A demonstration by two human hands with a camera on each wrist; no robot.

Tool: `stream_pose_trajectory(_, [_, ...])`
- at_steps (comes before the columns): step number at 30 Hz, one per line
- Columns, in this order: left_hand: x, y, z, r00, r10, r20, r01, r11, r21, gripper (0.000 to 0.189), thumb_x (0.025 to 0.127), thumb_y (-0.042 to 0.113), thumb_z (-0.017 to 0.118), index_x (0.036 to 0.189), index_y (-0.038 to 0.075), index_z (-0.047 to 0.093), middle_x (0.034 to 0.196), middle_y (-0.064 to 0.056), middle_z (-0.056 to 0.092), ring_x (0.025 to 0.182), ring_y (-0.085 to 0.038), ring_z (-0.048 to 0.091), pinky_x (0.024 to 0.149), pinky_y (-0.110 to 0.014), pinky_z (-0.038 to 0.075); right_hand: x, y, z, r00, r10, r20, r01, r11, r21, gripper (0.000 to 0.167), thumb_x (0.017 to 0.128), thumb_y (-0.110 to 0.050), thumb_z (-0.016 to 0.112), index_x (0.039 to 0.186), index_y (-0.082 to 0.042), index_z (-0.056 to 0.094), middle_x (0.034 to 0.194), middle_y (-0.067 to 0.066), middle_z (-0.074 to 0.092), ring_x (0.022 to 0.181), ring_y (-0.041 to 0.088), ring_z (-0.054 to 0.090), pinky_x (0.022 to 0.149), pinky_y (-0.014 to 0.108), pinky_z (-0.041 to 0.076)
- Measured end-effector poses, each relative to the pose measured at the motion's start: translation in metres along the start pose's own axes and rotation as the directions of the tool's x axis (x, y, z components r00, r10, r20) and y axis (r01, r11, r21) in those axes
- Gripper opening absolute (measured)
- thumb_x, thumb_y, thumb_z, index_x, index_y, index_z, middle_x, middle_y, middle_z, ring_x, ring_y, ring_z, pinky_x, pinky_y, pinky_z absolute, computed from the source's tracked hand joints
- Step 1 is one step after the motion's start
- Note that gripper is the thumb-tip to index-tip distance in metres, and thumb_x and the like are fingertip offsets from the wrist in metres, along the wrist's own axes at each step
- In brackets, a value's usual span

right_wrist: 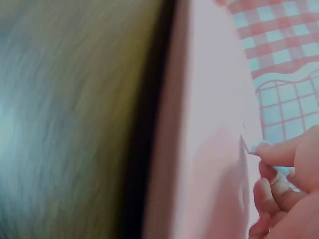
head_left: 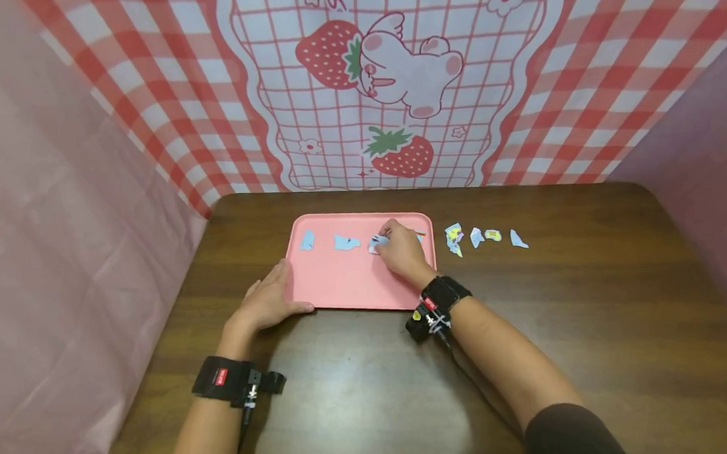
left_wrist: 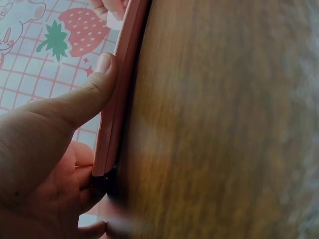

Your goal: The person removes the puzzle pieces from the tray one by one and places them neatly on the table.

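Right hand (head_left: 404,250) pinches a piece (head_left: 375,244), thumb to finger, a grip fit for something so thin, at the tray's (head_left: 350,282) far half! Left hand (head_left: 266,301), thumb spread from fingers, braces the near-left corner, likely against sliding.

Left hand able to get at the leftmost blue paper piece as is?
Likely yes: the left hand is at the near-left corner of the pink tray, with nothing visible between it and the leftmost blue paper piece.
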State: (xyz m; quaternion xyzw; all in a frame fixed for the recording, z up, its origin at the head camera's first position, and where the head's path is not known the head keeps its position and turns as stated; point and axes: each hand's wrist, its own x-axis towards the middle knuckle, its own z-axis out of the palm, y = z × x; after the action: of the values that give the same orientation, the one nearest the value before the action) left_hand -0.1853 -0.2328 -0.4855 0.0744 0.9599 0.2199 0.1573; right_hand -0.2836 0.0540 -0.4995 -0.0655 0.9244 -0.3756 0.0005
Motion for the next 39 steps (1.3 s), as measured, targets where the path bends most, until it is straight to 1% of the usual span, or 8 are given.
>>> stream_pose_trajectory(4, [0.000, -0.001, 0.001, 1.000, -0.001, 0.005, 0.001, 1.000, 0.007, 0.119, 0.086, 0.062, 0.070, 0.160, -0.004, 0.004, 0.166, -0.023, 0.008, 0.153, -0.034, 0.011, 0.115, -0.066, 0.014, -0.002, -0.002, -0.002, 1.000, -0.006, -0.021, 0.009, 0.988, 0.156, 0.013, 0.087, -0.011, 0.075, 0.098, -0.007, 0.068, 0.093, 0.008, 0.072, 0.086, 0.022, 0.063, 0.079, 0.038, 0.049])
stream_pose_trajectory(10, [0.000, 0.000, 0.000, 1.000, -0.002, 0.002, 0.002, 1.000, 0.006, 0.119, 0.086, 0.062, 0.070, 0.160, -0.003, 0.004, 0.167, -0.022, 0.008, 0.153, -0.034, 0.011, 0.115, -0.066, 0.014, -0.005, -0.008, -0.013, 0.999, -0.012, -0.048, 0.024, 0.965, 0.262, 0.012, 0.085, -0.006, 0.072, 0.097, -0.003, 0.071, 0.089, 0.009, 0.072, 0.079, 0.020, 0.063, 0.084, 0.038, 0.045])
stream_pose_trajectory(16, [0.000, 0.000, 0.000, 1.000, 0.001, 0.003, -0.001, 1.000, 0.019, 0.119, 0.086, 0.062, 0.069, 0.159, -0.005, 0.004, 0.166, -0.023, 0.007, 0.153, -0.034, 0.010, 0.115, -0.066, 0.014, -0.010, -0.006, -0.023, 1.000, -0.031, -0.005, 0.031, 0.937, 0.347, 0.019, 0.087, -0.003, 0.071, 0.106, 0.001, 0.071, 0.094, 0.012, 0.069, 0.085, 0.021, 0.065, 0.074, 0.031, 0.052])
stream_pose_trajectory(20, [0.000, -0.001, 0.000, 1.000, 0.004, -0.001, -0.004, 1.000, 0.025, 0.120, 0.086, 0.063, 0.069, 0.160, -0.004, 0.003, 0.166, -0.023, 0.007, 0.153, -0.034, 0.010, 0.115, -0.067, 0.014, -0.014, -0.003, -0.031, 0.999, -0.039, -0.019, 0.043, 0.914, 0.403, 0.032, 0.087, -0.002, 0.071, 0.118, 0.005, 0.067, 0.094, 0.013, 0.065, 0.086, 0.023, 0.064, 0.074, 0.028, 0.051])
stream_pose_trajectory(25, [0.000, 0.000, 0.000, 1.000, 0.012, -0.004, -0.012, 1.000, 0.013, 0.120, 0.085, 0.063, 0.070, 0.160, -0.004, 0.004, 0.166, -0.023, 0.008, 0.153, -0.034, 0.010, 0.115, -0.067, 0.014, -0.016, 0.008, -0.042, 0.997, -0.005, -0.076, 0.039, 0.886, 0.461, 0.037, 0.088, -0.002, 0.073, 0.123, 0.006, 0.065, 0.095, 0.012, 0.066, 0.085, 0.017, 0.062, 0.073, 0.023, 0.051])
stream_pose_trajectory(30, [-0.001, 0.002, -0.001, 1.000, 0.013, -0.001, -0.013, 1.000, 0.007, 0.119, 0.086, 0.063, 0.070, 0.160, -0.004, 0.004, 0.166, -0.023, 0.008, 0.153, -0.034, 0.011, 0.114, -0.067, 0.015, -0.017, 0.022, -0.055, 0.990, 0.022, -0.142, 0.048, 0.882, 0.470, 0.033, 0.089, 0.000, 0.072, 0.120, 0.005, 0.066, 0.094, 0.018, 0.069, 0.079, 0.010, 0.062, 0.066, 0.017, 0.049])
stream_pose_trajectory(34, [-0.001, 0.002, -0.001, 1.000, 0.012, -0.001, -0.012, 1.000, 0.004, 0.119, 0.086, 0.063, 0.070, 0.160, -0.004, 0.004, 0.166, -0.023, 0.008, 0.153, -0.034, 0.011, 0.114, -0.067, 0.014, -0.016, 0.037, -0.066, 0.984, 0.037, -0.172, 0.051, 0.875, 0.482, 0.032, 0.088, 0.003, 0.071, 0.120, 0.009, 0.066, 0.094, 0.024, 0.070, 0.074, 0.005, 0.061, 0.063, 0.014, 0.047])
stream_pose_trajectory(39, [0.000, 0.002, 0.000, 1.000, 0.013, 0.004, -0.013, 1.000, 0.002, 0.119, 0.086, 0.062, 0.070, 0.160, -0.004, 0.004, 0.166, -0.023, 0.008, 0.153, -0.035, 0.010, 0.114, -0.067, 0.014, -0.014, 0.062, -0.078, 0.978, 0.069, -0.198, 0.042, 0.862, 0.505, 0.033, 0.089, 0.005, 0.069, 0.121, 0.012, 0.064, 0.091, 0.023, 0.070, 0.067, 0.005, 0.062, 0.060, 0.016, 0.048])
